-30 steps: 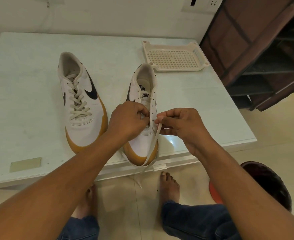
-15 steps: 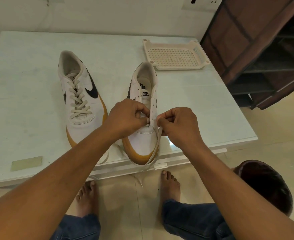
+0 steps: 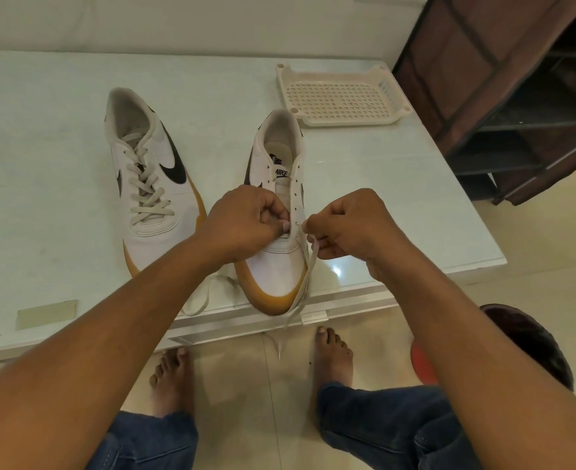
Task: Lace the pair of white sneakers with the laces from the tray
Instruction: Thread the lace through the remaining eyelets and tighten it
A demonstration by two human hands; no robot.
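Two white sneakers with black swooshes and tan soles stand on the table. The left sneaker (image 3: 151, 184) is laced with a cream lace. The right sneaker (image 3: 280, 212) sits at the table's front edge, most of its eyelets bare. My left hand (image 3: 246, 222) pinches at the lowest eyelets on the shoe's left side. My right hand (image 3: 351, 225) pinches the cream lace (image 3: 308, 266) by the lowest right eyelet. The lace runs down past the toe and hangs over the table edge; another stretch of it loops on the table left of the toe.
A cream perforated tray (image 3: 342, 96) lies on the pale table (image 3: 42, 198) at the back right, nothing in it. A dark shelf unit (image 3: 517, 96) stands to the right. A strip of tape (image 3: 46, 313) sticks near the front left edge. My bare feet and a dark round object are on the floor.
Both hands stayed at the lower eyelets of the right sneaker. My right hand shifted slightly and the lace slack moved: a loop now lies on the table left of the toe.
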